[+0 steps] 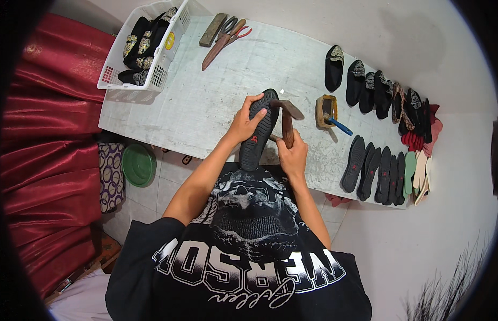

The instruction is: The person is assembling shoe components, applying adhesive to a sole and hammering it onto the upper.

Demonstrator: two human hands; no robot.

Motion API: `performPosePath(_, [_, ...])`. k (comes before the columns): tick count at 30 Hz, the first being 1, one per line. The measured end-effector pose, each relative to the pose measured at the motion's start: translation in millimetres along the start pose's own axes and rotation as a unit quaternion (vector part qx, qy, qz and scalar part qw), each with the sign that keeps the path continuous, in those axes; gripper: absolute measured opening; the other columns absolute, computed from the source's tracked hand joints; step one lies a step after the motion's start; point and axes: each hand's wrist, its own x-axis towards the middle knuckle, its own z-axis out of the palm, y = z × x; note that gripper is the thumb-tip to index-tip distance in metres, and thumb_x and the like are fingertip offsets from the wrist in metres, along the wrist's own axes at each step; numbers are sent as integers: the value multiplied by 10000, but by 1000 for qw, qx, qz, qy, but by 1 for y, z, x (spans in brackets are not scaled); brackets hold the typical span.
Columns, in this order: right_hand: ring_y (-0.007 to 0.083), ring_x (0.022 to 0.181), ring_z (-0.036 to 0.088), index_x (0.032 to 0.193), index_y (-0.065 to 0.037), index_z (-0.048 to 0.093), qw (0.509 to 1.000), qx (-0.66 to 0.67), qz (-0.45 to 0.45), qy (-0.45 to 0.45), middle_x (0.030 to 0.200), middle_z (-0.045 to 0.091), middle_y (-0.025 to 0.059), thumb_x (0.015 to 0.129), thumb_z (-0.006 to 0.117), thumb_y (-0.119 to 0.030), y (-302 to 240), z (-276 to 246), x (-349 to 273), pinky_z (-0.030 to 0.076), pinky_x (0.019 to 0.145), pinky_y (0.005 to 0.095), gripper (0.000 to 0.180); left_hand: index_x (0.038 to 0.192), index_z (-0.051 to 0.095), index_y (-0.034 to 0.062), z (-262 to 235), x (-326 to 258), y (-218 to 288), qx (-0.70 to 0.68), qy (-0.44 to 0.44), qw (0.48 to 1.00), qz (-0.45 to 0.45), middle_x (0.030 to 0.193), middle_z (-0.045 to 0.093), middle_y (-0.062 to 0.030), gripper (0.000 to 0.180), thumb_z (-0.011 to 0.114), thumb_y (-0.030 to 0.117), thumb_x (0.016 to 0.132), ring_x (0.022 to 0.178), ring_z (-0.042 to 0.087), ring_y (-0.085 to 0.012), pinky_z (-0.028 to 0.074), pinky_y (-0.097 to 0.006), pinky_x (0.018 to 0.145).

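Observation:
My left hand (245,123) grips a black shoe (254,147) near its far end, ridged sole facing up, with a small red mark on it. Its near end reaches down to the front of my shirt. Wrapped round the wooden handle of a hammer (287,128) is my right hand (293,155). The hammer's dark, curved metal head lies at the far right part of the sole and seems to touch it. The shoe's upper is turned away and hidden, and part of its right edge is behind the hammer.
On the pale table (206,96) stand a glue container (320,109) with a blue-handled brush (340,125), a row of black shoes (356,83) and loose soles (370,168). Pliers (239,35) and a whetstone-like block (213,30) lie far left, beside a white basket (158,67) of shoes.

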Motion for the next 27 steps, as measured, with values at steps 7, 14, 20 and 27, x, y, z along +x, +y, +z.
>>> performPosePath(7, [199,571,554,956,35,613,1000,-5,5,-3,639,571,166,849,662,-134,5,-8,-22,457,586,398,205,1401,532,62,4,18,-5,-68,13,998,-7,1297,661,-142,432,657,235,1025,1200,624,-212,461,-340,1051])
performPosePath(14, [256,554,575,1010,35,620,1000,-10,0,-8,661,579,190,840,644,-117,6,-12,-24,467,582,403,229,1370,551,51,2,46,3,-67,8,998,-9,1208,701,-151,419,670,239,1014,1092,677,-211,511,-342,976])
performPosePath(20, [175,554,446,933,34,591,1000,26,-6,12,627,496,145,829,680,-127,1,-4,-26,413,553,380,211,1341,568,37,5,68,9,-21,25,999,-21,1134,730,-172,430,696,256,994,1033,709,-222,534,-345,917])
performPosePath(27, [442,604,628,950,25,588,999,-29,-7,-30,667,602,253,840,649,-141,5,-8,-29,483,583,459,208,1326,586,38,6,90,24,17,43,999,0,1082,748,-159,417,719,217,974,967,731,-226,555,-344,860])
